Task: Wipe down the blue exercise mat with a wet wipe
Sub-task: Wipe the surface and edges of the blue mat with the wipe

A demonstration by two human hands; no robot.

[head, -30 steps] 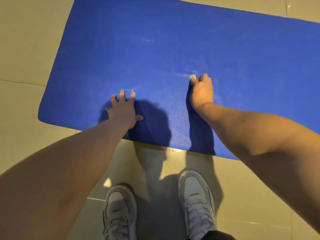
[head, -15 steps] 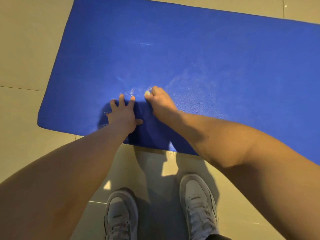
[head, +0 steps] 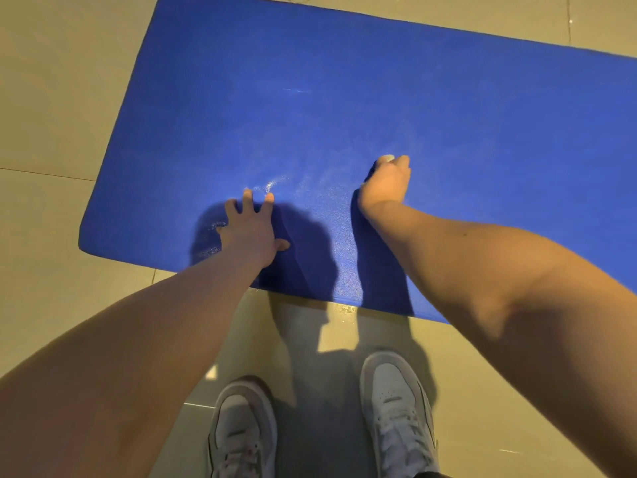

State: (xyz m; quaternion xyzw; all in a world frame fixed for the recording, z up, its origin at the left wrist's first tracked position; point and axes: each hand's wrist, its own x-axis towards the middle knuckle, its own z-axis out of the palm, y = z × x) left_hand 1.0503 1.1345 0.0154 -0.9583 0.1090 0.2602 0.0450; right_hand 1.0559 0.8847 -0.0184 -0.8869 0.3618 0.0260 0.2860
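So, my left hand (head: 251,229) is flat on the blue exercise mat (head: 344,98) near its close left corner, fingers spread straight, pressing down. My right hand (head: 387,182) sits further right on the mat, curled round a bunched white wet wipe (head: 388,159) that just peeks past my knuckles. Mat's flat on beige floor tiles (head: 51,98), with a wet streak (head: 275,182) shining just past my left hand. White sneakers (head: 396,401) are on the tiles just off the near edge.
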